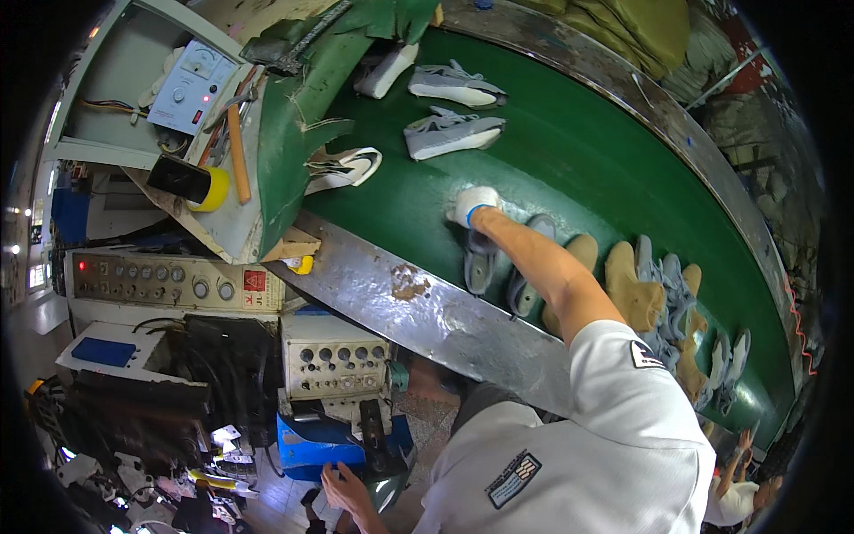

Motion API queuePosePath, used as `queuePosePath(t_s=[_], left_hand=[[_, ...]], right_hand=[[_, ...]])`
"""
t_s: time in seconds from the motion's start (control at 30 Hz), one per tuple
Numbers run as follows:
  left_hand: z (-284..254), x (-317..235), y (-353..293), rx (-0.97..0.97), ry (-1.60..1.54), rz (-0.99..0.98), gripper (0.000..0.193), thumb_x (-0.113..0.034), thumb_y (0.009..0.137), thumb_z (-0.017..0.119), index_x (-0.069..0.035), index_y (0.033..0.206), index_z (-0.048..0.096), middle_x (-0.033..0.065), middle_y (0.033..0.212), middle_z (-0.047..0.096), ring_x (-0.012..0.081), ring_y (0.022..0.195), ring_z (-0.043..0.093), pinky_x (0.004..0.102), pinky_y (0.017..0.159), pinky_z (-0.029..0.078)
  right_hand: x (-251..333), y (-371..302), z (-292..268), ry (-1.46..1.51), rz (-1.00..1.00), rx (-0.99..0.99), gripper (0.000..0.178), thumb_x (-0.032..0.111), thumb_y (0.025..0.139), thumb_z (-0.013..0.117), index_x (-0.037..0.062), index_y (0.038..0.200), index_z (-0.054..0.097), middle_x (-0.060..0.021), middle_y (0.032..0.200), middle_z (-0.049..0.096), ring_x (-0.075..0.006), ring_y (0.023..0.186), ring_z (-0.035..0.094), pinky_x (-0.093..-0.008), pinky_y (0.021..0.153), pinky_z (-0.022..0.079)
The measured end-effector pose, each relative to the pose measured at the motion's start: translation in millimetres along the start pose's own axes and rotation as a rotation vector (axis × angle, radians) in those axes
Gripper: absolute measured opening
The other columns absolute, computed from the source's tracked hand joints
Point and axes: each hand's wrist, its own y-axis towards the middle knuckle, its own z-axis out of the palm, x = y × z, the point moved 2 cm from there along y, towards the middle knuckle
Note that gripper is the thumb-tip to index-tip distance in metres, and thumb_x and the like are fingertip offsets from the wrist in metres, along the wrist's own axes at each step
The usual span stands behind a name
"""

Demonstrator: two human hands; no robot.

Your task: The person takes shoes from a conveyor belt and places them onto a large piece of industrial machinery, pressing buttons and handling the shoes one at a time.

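My right hand point(476, 206), in a white glove with a blue cuff edge, reaches over the green conveyor belt point(551, 173). Its fingers close on the far end of a grey shoe point(480, 265), hiding that end. Beside it lies another grey shoe point(527, 280), partly behind my forearm. Low in the view, my bare left hand point(347, 494) is held by a blue machine point(311, 445) with its fingers apart. A greyish thing point(327, 514) shows under that hand; I cannot tell whether they touch.
Grey sneakers point(455, 132) and tan boots point(633, 285) stand along the belt. A metal edge point(400, 289) runs between me and it. Left are a hammer point(237, 147), yellow tape point(212, 190) and control panels point(169, 280). Another person point(734, 498) is at lower right.
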Motion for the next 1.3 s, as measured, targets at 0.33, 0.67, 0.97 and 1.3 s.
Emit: queuePosePath(t_s=[0.33, 0.67, 0.97, 1.3], left_hand=[[7, -23, -10, -0.052, 0.088, 0.278, 0.025, -0.021, 0.099, 0.062, 0.003, 0.106, 0.068, 0.0232, 0.112, 0.069, 0.0445, 0.11, 0.063, 0.0552, 0.1, 0.049], [13, -17, -14, -0.141, -0.078, 0.237, 0.025, -0.018, 0.098, 0.064, 0.003, 0.11, 0.068, 0.0203, 0.106, 0.071, 0.0421, 0.101, 0.066, 0.0506, 0.089, 0.052], [-32, -61, 127, 0.275, -1.504, -0.114, 0.042, -0.027, 0.102, 0.063, 0.003, 0.132, 0.062, 0.0107, 0.113, 0.072, 0.0191, 0.095, 0.07, 0.0312, 0.083, 0.056], [-25, 147, 92, 0.041, -1.826, -0.574, 0.021, -0.012, 0.088, 0.079, 0.002, 0.101, 0.071, 0.0076, 0.089, 0.074, 0.0168, 0.074, 0.071, 0.0308, 0.071, 0.061]], right_hand=[[14, 179, -29, 1.38, 0.775, -0.616, 0.077, 0.048, 0.075, 0.086, -0.0112, 0.121, 0.066, -0.0275, 0.126, 0.067, -0.033, 0.116, 0.067, -0.0367, 0.1, 0.05], [37, 24, 20, 2.024, -0.266, 0.089, 0.047, 0.015, 0.089, 0.074, 0.0026, 0.133, 0.061, -0.0123, 0.126, 0.068, -0.0275, 0.115, 0.065, -0.0479, 0.103, 0.051], [233, -305, 107, 2.01, -0.309, 1.006, 0.045, 0.028, 0.099, 0.065, 0.0029, 0.135, 0.057, -0.0105, 0.121, 0.068, -0.0208, 0.104, 0.067, -0.0373, 0.093, 0.055], [401, -447, 157, 1.301, -0.424, 1.02, 0.045, 0.024, 0.101, 0.062, -0.0022, 0.137, 0.055, -0.0072, 0.114, 0.068, -0.0147, 0.1, 0.066, -0.0309, 0.089, 0.054]])
